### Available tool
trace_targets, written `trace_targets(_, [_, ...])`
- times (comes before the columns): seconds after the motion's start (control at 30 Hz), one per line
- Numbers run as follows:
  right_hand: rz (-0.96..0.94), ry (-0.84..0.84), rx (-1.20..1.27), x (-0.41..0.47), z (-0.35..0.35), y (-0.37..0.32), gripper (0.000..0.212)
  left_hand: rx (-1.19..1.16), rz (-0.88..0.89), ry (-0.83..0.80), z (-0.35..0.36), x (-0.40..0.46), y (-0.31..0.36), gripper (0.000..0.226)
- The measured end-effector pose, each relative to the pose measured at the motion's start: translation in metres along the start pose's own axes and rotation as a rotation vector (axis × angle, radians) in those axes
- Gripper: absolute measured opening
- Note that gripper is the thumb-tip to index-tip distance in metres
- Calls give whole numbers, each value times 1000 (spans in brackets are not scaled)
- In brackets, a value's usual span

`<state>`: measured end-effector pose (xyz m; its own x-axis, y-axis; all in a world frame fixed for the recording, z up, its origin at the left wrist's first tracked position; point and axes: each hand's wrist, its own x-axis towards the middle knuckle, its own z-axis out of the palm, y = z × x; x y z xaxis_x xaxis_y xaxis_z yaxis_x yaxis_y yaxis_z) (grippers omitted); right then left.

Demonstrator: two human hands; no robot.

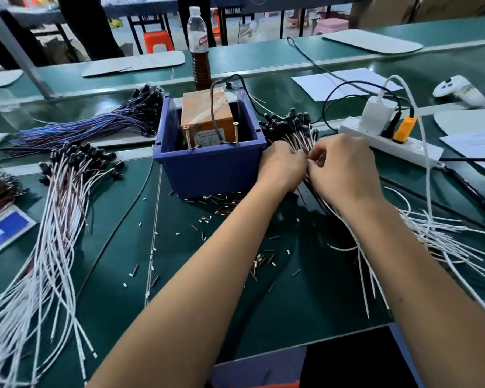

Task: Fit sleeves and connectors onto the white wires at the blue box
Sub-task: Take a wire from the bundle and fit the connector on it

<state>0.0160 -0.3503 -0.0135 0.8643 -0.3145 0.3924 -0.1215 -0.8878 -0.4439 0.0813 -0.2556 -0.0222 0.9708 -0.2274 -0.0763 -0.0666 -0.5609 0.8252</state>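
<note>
Hands: both reached forward from the lower edge of the view and met just right of the blue box [207,161], forearms converging over the green mat [277,303].
Left hand: the left hand [282,163] lay palm down, its back to the camera, beside the box's right wall; its fingers curled into the white wires [300,142] and gripped the bundle.
Right hand: the right hand [345,166] was turned thumb-side up, wrist bent inward, fingers curled and pinching at the same bundle next to the left hand; what exactly sat between the fingertips could not be told.
Wires: the held bundle ran from black connectors [284,121] heaped near the box's right rear corner, under both hands, and fanned out as loose white ends on the mat beneath the right forearm.
Blue box: it stood upright at the centre of the mat, holding an orange block [205,113] with two screws standing up at its near edge.
Loose bits: small white and brown sleeves [224,208] lay scattered on the mat in front of the box and between the forearms.
Left pile: a second bundle of white wires [59,233] with black ends lay well apart to the left.
Right side: a white power strip [389,141] with plugs sat just beyond the right hand.
Behind: a bottle [199,49] stood behind the box.
</note>
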Motion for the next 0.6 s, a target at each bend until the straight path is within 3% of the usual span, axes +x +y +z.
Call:
trace_targets(0.07, [-26, -18, 33, -5, 3, -9, 11, -69, 10, -146, -16, -19, -7, 32])
trace_targets(0.17, [-97, -66, 145, -17, 8, -31, 12, -89, -11, -208, -53, -45, -26, 33])
trace_targets(0.33, [-265, -266, 228, -44, 35, -87, 12, 165, -88, -244, -135, -69, -68, 26])
trace_targets(0.43, [-326, -384, 267, -59, 57, -122, 10, 325, -170, -36, -177, -73, -97, 17])
trace_targets(0.53, [-395, -462, 298, -71, 74, -157, 9, 577, -248, 352, -209, -74, -130, 7])
trace_targets(0.6, [-435, -496, 282, -76, 82, -179, 11, 730, -315, 519, -224, -72, -151, 23])
